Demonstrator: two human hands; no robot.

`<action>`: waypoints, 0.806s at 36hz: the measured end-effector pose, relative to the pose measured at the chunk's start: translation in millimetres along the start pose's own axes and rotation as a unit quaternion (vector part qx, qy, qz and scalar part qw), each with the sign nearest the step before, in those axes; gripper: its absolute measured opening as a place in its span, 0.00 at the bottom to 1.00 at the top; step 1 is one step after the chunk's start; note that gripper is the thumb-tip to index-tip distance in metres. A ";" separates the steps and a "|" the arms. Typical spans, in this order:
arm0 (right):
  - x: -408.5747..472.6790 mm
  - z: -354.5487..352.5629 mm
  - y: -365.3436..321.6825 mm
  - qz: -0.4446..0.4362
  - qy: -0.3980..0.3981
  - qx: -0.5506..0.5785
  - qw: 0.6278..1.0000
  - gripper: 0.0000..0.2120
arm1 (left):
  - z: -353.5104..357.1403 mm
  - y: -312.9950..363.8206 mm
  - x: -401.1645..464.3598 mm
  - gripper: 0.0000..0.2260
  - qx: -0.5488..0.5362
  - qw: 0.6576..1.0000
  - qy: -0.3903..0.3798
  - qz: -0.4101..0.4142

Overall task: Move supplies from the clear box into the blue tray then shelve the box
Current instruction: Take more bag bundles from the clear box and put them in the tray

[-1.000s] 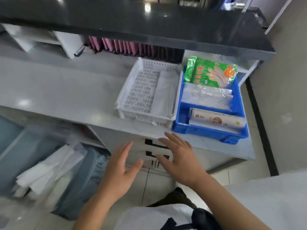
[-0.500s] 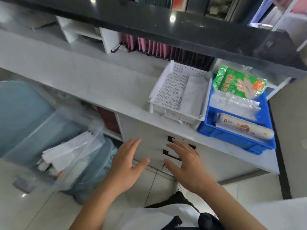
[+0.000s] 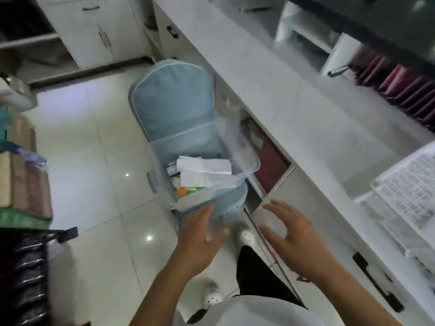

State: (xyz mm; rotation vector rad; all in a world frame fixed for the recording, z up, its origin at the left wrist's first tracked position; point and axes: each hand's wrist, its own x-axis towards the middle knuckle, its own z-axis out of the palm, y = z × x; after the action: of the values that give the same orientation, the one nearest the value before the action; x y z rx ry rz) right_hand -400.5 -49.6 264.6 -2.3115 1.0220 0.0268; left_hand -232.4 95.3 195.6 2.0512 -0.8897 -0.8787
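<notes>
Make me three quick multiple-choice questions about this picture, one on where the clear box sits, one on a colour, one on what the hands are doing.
1. Where is the clear box?
A. on the counter
B. on the blue chair
C. on the floor tiles

2. What colour is the chair?
A. light blue
B. red
C. black

3. What are the hands doing?
A. both grip the box
B. both are open, holding nothing
C. one holds a roll

Answers:
1 B, the box rests on the chair's padded seat beside the counter.
2 A, its cover is pale blue.
3 B, the left hand and right hand have spread fingers with nothing in them.
</notes>
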 end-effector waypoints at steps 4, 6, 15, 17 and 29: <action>61.1 4.7 -0.1 -0.032 -0.038 -0.009 0.999 0.23 | -8.8 -9.4 25.8 0.29 0.015 0.999 0.024 -0.039; 94.0 6.0 0.4 -0.049 -0.060 -0.011 0.997 0.24 | -15.8 -11.1 41.3 0.28 0.027 0.997 0.033 -0.061; 245.9 11.2 9.0 -0.095 -0.135 0.028 0.986 0.23 | -53.4 -4.6 137.7 0.28 0.091 0.984 0.040 -0.149; 277.6 22.7 17.2 -0.076 -0.170 0.022 0.982 0.22 | -56.9 -5.4 159.3 0.26 0.101 0.981 0.055 -0.154; 370.7 101.2 76.9 0.009 -0.287 -0.064 0.956 0.21 | -34.0 -76.0 276.4 0.31 0.109 0.949 -0.096 -0.281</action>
State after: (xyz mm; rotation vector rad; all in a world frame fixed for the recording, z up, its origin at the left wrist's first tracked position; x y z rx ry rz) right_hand -170.3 -282.4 49.1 -2.1993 0.7507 0.7467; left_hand -36.2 -75.3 70.0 2.4992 -0.5119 -1.3498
